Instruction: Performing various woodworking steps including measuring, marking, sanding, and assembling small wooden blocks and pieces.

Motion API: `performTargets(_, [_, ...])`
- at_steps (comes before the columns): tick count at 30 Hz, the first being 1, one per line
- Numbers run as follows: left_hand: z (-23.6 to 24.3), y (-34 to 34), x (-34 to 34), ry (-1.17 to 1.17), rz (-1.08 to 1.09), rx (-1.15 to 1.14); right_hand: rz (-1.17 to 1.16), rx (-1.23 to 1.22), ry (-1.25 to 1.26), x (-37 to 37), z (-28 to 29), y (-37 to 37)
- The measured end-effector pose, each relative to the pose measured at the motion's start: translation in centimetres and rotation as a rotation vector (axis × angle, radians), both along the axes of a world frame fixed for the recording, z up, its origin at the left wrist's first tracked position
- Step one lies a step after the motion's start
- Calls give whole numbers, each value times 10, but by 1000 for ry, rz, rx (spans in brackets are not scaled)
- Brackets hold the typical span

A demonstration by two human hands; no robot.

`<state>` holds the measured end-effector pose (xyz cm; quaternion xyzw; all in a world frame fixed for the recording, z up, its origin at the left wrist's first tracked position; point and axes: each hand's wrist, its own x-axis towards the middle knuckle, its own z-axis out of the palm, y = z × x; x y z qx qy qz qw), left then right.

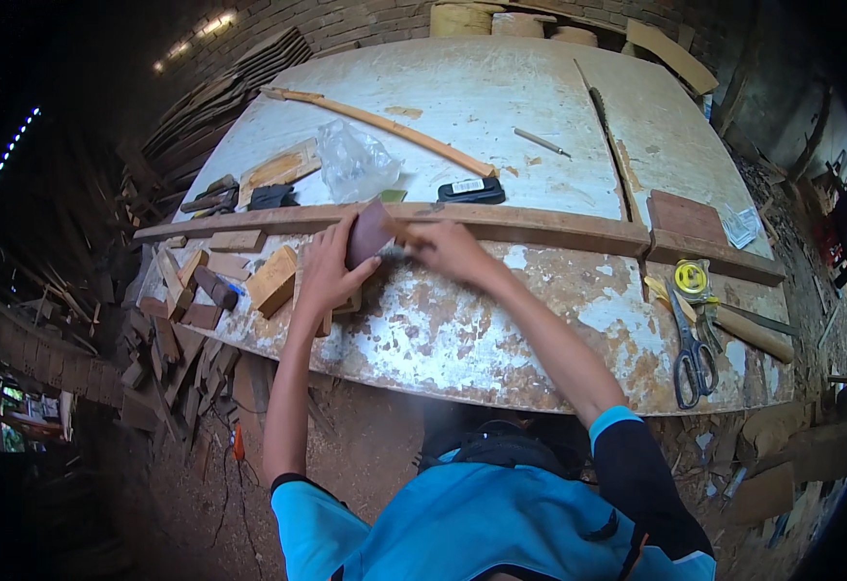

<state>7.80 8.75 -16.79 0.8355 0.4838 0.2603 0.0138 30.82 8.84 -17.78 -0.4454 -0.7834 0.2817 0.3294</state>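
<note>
My left hand (327, 259) holds a stiff purplish-brown sheet of sandpaper (371, 235), thumb along its lower edge and fingers behind it. From the right, my right hand (451, 252) meets the sheet's right edge, its fingers closed round a small brown wooden piece (401, 232) that is partly hidden and blurred. Both hands are over the bench's near side, by a long wooden beam (540, 229) lying across it. A yellowish wood block (273, 281) sits just left of my left wrist. Part of another wooden piece shows beneath that hand.
Beyond the beam are a clear plastic bag (356, 160), a black case (472, 191), a curved wooden strip (385, 126) and a pen-like tool (542, 142). Scissors (692, 353), a tape measure (692, 280) and a wooden-handled tool (753, 332) lie right; wood offcuts (183, 281) lie left.
</note>
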Motion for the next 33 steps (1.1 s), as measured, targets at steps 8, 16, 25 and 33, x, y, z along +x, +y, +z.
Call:
performTargets(8, [7, -6, 1, -580, -23, -327, 57, 4, -57, 1, 0, -5])
performTargets(16, [7, 0, -6, -564, -44, -278, 340, -144, 135, -43, -13, -93])
performTargets(25, [-7, 7, -5, -482, -99, -182, 356, 121, 383, -33, 9, -138])
performTargets(33, [2, -4, -8, -496, -33, -226, -560, 26, 123, 164, 7, -137])
